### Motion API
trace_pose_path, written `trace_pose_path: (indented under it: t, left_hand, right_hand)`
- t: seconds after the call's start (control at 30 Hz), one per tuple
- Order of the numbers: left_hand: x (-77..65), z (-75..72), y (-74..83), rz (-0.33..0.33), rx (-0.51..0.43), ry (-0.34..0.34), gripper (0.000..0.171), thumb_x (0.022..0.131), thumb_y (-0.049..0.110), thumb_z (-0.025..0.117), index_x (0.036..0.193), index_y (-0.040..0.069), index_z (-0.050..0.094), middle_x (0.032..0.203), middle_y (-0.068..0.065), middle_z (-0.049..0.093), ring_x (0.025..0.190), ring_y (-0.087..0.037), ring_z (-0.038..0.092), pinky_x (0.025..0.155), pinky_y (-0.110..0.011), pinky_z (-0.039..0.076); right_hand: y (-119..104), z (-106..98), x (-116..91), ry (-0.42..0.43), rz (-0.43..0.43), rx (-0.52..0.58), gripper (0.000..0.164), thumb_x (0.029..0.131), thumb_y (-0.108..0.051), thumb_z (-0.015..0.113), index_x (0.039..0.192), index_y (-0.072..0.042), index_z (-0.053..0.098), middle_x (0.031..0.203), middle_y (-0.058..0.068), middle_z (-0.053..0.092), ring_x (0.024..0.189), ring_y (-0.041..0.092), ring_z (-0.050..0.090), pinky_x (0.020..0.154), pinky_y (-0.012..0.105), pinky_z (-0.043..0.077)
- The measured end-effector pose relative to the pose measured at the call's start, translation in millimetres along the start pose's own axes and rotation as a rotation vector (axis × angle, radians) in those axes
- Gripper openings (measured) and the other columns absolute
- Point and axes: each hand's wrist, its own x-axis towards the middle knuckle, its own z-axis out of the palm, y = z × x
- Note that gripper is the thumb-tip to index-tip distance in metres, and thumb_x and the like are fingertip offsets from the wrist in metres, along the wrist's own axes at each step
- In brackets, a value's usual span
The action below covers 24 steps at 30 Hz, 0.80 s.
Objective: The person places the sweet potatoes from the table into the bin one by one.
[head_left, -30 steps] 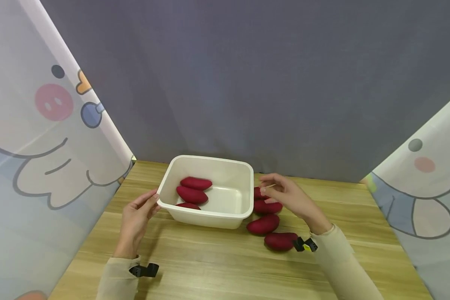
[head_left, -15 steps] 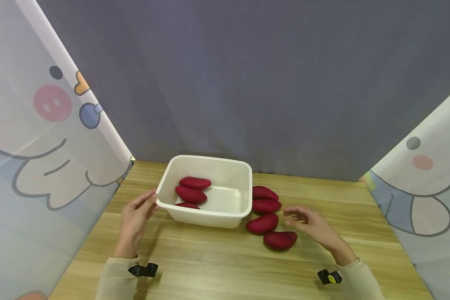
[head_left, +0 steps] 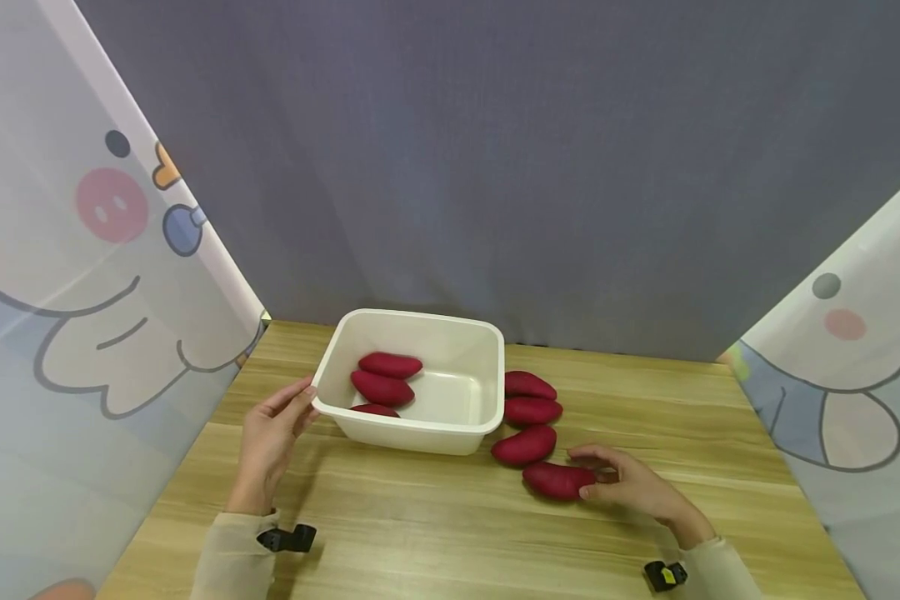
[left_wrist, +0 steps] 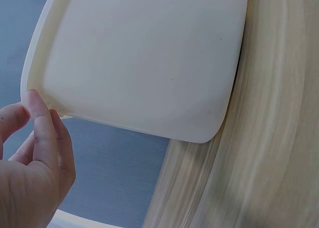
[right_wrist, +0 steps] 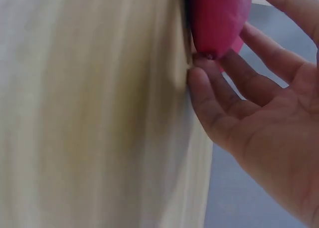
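My left hand (head_left: 268,437) pinches the left front corner of the rim of a white plastic basin (head_left: 420,437); the left wrist view shows thumb and fingers (left_wrist: 42,133) at that edge. Inside the basin lie three dark red sweet potatoes (head_left: 382,388), the front one partly hidden by the wall. Several more sweet potatoes (head_left: 525,446) form a column on the table right of the basin. My right hand (head_left: 633,485) is at the right end of the nearest sweet potato (head_left: 555,481), fingers spread around its tip (right_wrist: 214,43) and not closed on it.
A wood-grain table (head_left: 435,533) carries everything. Behind it hangs a grey cloth (head_left: 495,167), and cartoon-printed curtains (head_left: 60,350) stand at both sides.
My right hand has left the back sweet potatoes, drawn back to the right, then come down to the nearest one, which has shifted slightly left. My left hand stays on the rim.
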Motion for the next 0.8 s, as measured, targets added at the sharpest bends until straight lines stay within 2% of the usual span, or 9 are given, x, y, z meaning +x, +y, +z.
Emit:
trace_pose_path:
  t: [0.33,0.8]
  left_hand:
    - [1.3,-0.1,-0.3,0.001,-0.006,-0.004,0.024,0.091,0.01,0.076,0.114,0.002,0.075,0.104,-0.004,0.072,0.081,-0.012,0.069,0.076,-0.02,0.061]
    - [1.1,-0.4,-0.4,0.0,-0.002,-0.006,0.028,0.091,0.01,0.076,0.117,0.001,0.073,0.105,-0.005,0.071,0.081,-0.012,0.069,0.076,-0.02,0.061]
  right_hand:
    - [11.4,3.3,1.7,-0.025,-0.051,-0.011,0.05,0.091,-0.008,0.075,0.135,0.005,0.054,0.132,0.024,0.057,0.115,0.011,0.057,0.093,0.021,0.051]
    - [12.3,2.6,-1.1,-0.033,-0.003,0.083,0.045,0.093,-0.006,0.072,0.133,0.006,0.055,0.13,0.021,0.058,0.111,0.014,0.059,0.086,0.025,0.054]
